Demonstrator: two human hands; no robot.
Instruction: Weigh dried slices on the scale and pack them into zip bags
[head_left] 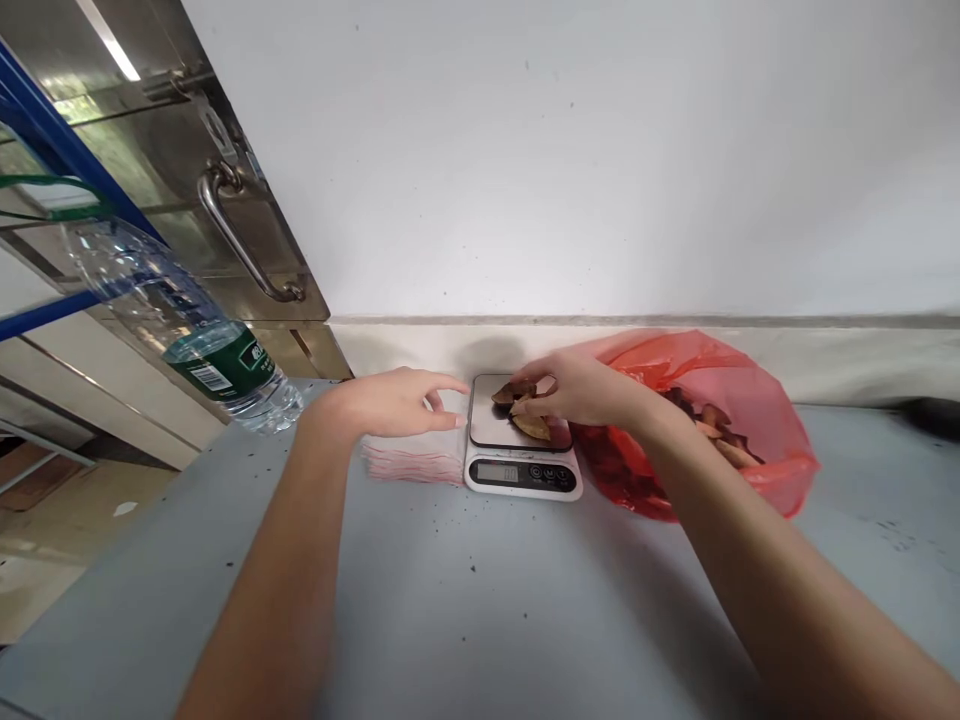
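Observation:
A small white kitchen scale (487, 488) with a metal top plate stands on the grey table; its display appears to show zeros. Over that plate, my right hand (564, 388) has its fingers closed on brown, curved dried pieces (531, 424), which look like bark or dried peel. Whether the pieces rest on the plate I cannot tell. My left hand (405, 400) is open at the scale's left edge, thumb and fingers apart, above a stack of clear bags with pinkish-red edges (416, 463). To the right, partly behind my right forearm, lies an open red plastic bag (780, 440) of similar brown pieces (724, 435).
A large clear water bottle (225, 360) with a green label stands at the table's left edge. Behind the table (420, 620) rises a white wall (525, 180). A metal door with a handle (247, 250) is at the left. Dark crumbs dot the tabletop.

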